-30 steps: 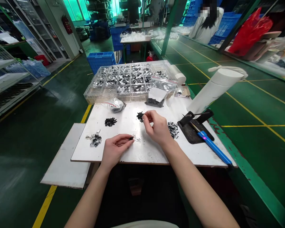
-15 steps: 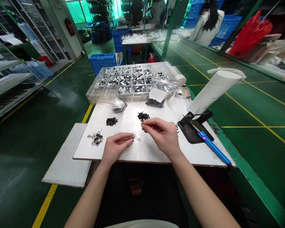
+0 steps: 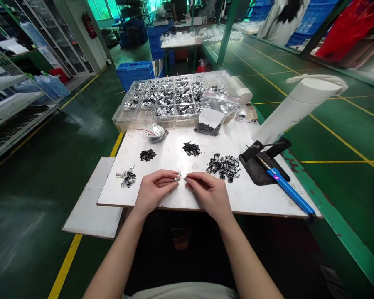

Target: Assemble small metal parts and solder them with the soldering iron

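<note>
Over the front of the white board (image 3: 171,158), my left hand (image 3: 155,190) pinches a small shiny metal part (image 3: 175,179) between thumb and fingertips. Close beside it, my right hand (image 3: 210,192) has thumb and forefinger pressed together; whatever they hold is too small to make out. Tiny silvery pieces (image 3: 181,176) lie between the fingertips. Beyond the hands are two heaps of small black parts, a left heap (image 3: 147,155) and a right heap (image 3: 191,149). Black-and-silver parts (image 3: 223,167) are spread right of my right hand, and shiny metal pieces (image 3: 128,178) lie at the left.
A clear compartment box (image 3: 137,120) of metal parts stands at the back. In front are a zip bag (image 3: 154,133) and an opened bag of black parts (image 3: 208,126). At right, a blue pen-shaped tool (image 3: 289,193) rests on a black stand (image 3: 255,172) near a white cylinder (image 3: 294,110).
My right hand has moved from the right black heap down and left to my left hand, uncovering the black-and-silver parts. My left hand stays nearly in place. The view has shifted slightly.
</note>
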Demonstrator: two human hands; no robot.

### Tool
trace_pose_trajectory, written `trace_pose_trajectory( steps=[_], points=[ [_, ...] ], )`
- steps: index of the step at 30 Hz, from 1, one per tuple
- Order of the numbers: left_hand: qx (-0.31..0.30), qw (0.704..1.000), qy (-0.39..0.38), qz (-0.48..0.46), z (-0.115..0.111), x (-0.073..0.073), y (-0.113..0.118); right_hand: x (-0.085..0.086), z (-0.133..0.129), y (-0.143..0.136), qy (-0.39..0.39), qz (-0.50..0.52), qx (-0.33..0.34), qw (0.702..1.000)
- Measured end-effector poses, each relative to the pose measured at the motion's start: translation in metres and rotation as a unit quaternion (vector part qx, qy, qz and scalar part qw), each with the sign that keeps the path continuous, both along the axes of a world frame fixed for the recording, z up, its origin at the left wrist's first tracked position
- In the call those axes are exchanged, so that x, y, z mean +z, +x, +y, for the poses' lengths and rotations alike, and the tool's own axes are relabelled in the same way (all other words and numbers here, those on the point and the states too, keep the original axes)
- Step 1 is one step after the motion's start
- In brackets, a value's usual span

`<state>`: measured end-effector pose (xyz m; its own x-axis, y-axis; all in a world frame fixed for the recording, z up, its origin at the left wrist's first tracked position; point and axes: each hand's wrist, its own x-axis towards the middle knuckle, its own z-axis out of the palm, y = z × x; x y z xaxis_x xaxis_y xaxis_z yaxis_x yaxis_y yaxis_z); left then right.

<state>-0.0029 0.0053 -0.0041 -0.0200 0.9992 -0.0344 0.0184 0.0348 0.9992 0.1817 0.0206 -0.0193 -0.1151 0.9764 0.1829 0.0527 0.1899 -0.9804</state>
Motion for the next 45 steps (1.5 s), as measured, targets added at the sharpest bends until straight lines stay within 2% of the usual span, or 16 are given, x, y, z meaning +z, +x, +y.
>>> trace_pose_trajectory(
  steps=[8, 11, 16, 28, 33, 45],
  points=[
    [-0.015, 1.000, -0.008, 0.006, -0.002, 0.001, 0.001, 0.007, 0.000, 0.002, -0.005, -0.035, 0.043, 0.998],
    [-0.020, 0.999, -0.001, 0.027, -0.002, 0.002, 0.001, 0.011, 0.000, 0.005, 0.010, -0.025, 0.063, 0.998],
    [-0.029, 0.999, 0.008, 0.032, -0.002, 0.004, 0.001, 0.011, 0.001, 0.007, -0.012, 0.011, 0.079, 0.997],
    [-0.049, 0.998, 0.012, 0.040, -0.002, 0.002, -0.001, 0.008, 0.001, 0.005, -0.048, 0.035, 0.057, 0.997],
    [-0.038, 0.998, -0.001, 0.042, -0.002, 0.004, 0.001, 0.007, 0.001, 0.004, -0.065, 0.061, 0.038, 0.995],
    [-0.054, 0.996, 0.050, 0.050, -0.002, 0.006, -0.001, 0.009, 0.002, 0.006, -0.032, 0.034, 0.043, 0.998]
  ],
)
